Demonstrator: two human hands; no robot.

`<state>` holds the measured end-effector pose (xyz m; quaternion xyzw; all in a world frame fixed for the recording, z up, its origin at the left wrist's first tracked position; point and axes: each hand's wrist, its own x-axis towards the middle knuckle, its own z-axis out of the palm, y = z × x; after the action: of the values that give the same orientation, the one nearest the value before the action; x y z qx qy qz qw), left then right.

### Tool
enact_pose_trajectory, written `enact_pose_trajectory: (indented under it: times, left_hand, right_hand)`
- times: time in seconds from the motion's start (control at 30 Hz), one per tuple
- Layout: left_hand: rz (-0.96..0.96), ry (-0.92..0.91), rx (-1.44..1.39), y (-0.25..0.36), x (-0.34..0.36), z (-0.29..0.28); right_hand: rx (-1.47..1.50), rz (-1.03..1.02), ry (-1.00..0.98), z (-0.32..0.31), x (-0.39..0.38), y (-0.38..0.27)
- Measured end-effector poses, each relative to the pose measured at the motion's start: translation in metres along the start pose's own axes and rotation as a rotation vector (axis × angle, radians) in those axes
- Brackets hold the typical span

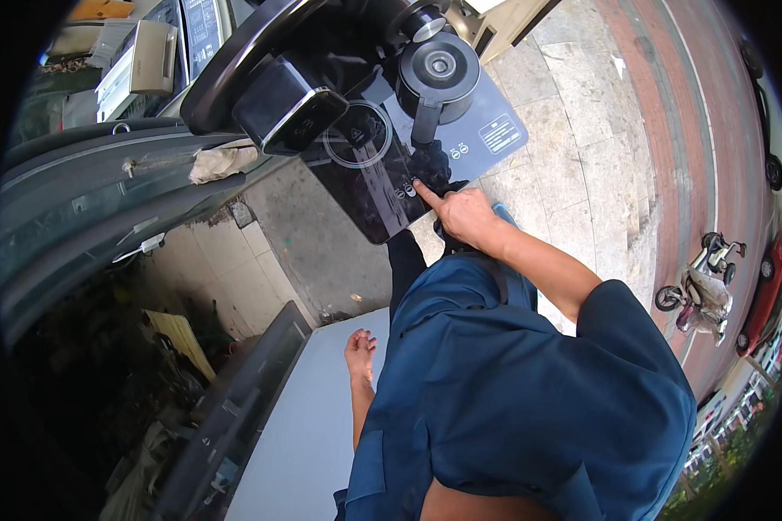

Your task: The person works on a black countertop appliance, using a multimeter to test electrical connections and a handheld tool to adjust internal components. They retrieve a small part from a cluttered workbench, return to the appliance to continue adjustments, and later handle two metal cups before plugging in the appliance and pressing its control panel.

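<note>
My right hand (462, 214) reaches forward with its index finger stretched out, the fingertip pressing a touch button near the front edge of a black glass control panel (369, 187). Its other fingers are curled in and it holds nothing. On the panel's far side stands a black kettle (439, 71) with a round lid. A black box-shaped appliance (288, 106) with a silver edge sits to the left of it. My left hand (361, 350) hangs loosely at my side over a grey flat surface (300, 425), empty and touching nothing.
A crumpled beige rag (222, 161) lies on a dark ledge at the left. Stone paving (573, 148) and a red brick strip (669, 104) run to the right. A parked scooter (699, 291) and a red car (765, 291) stand at the far right.
</note>
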<state>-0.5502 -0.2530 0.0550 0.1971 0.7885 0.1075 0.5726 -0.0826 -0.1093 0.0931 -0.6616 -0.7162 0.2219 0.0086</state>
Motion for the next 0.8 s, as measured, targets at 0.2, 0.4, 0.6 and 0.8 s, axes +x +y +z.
enact_pose_trajectory:
  times: [0.2, 0.4, 0.6, 0.8]
  left_hand:
    - [-0.023, 0.0, 0.005, -0.007, -0.002, -0.001]
    - [-0.016, -0.02, 0.032, -0.003, 0.004, -0.002]
    - [0.02, 0.005, 0.061, 0.015, 0.002, -0.011]
    - [0.072, 0.057, 0.051, 0.017, 0.027, -0.042]
  right_hand:
    - [0.131, -0.099, 0.044, 0.002, -0.017, -0.014]
    - [0.262, -0.309, -0.13, 0.018, -0.043, -0.022]
    - [0.29, -0.421, -0.16, 0.03, -0.039, -0.031]
    - [0.283, -0.461, -0.115, 0.01, -0.017, -0.076]
